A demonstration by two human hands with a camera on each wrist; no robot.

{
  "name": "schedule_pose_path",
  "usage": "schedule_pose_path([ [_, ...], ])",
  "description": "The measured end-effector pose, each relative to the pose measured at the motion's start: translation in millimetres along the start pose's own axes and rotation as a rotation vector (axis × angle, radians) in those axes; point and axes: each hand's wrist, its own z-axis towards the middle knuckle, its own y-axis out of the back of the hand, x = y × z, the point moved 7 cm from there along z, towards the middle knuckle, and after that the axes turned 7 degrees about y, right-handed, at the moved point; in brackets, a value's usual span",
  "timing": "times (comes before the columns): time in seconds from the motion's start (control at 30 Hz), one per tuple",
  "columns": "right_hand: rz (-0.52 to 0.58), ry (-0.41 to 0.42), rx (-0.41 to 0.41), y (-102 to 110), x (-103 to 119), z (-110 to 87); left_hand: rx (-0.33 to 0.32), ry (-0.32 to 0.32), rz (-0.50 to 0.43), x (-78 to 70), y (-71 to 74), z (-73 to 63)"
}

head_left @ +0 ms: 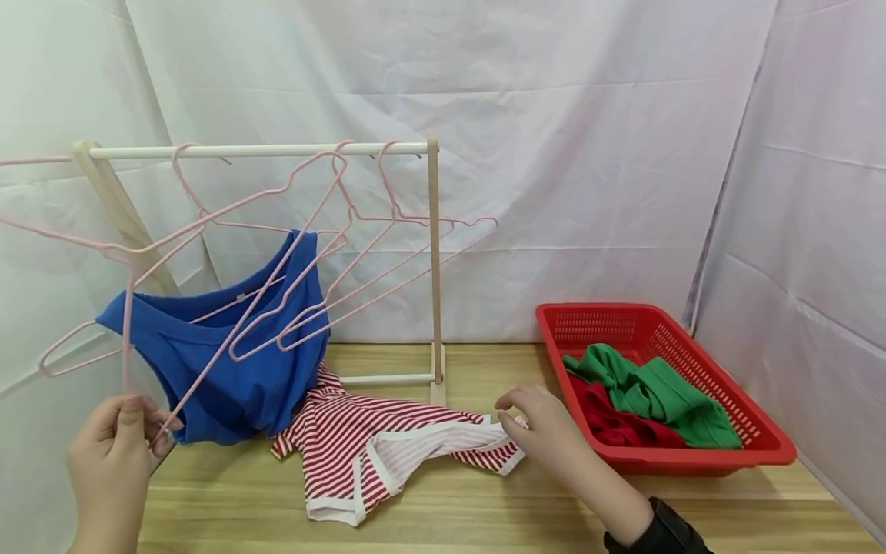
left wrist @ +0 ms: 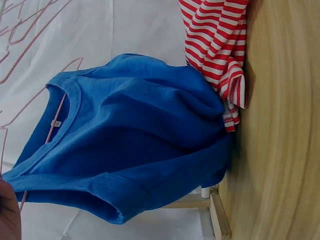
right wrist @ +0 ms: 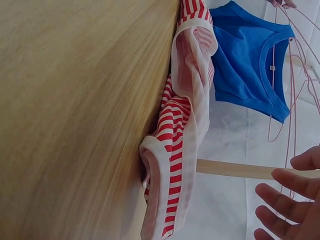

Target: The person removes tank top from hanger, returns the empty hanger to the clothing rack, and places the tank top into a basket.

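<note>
In the head view my left hand [head_left: 111, 454] pinches a pink hanger [head_left: 128, 331] at its lower left, tilted in front of the rack. Behind that hanger, a blue sleeveless top [head_left: 270, 400] hangs from another pink hanger on the rack. A red-and-white striped shirt [head_left: 339, 454] lies crumpled on the table, its white-trimmed neckline toward me. My right hand [head_left: 543, 427] is over the shirt's right end, overlapping the white trim in the head view. The right wrist view shows its fingers [right wrist: 282, 200] spread, holding nothing, beside the striped cloth [right wrist: 175, 165].
A rack with a white rail [head_left: 277, 151] and wooden posts [head_left: 434, 261] stands at the back left, with several pink hangers on it. To the right sits a red basket [head_left: 768, 442] holding a green garment [head_left: 657, 388] and a red garment [head_left: 616, 415]. White sheets surround the table.
</note>
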Motion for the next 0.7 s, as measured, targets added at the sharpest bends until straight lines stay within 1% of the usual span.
schedule_pose_path([
  [0.07,0.005,-0.003,0.002,-0.7,-0.2,-0.1,-0.006,0.013,0.014,3.6,1.0,0.9],
  [0.23,0.007,-0.008,0.003,-1.3,0.6,0.9,-0.018,0.009,0.015,10.1,3.1,1.3],
  [0.33,0.004,0.009,-0.002,-1.3,2.7,1.9,-0.024,0.038,0.012,16.1,5.6,1.8],
  [0.5,0.01,0.041,-0.002,-2.1,5.5,2.3,-0.048,0.096,0.065,25.8,11.6,0.5],
  [0.6,0.002,0.049,0.002,-3.4,5.6,2.1,-0.061,0.104,0.099,27.4,13.3,0.2],
  [0.7,-0.002,0.042,0.011,-5.3,5.5,1.9,-0.067,0.09,0.117,27.0,13.9,2.5],
])
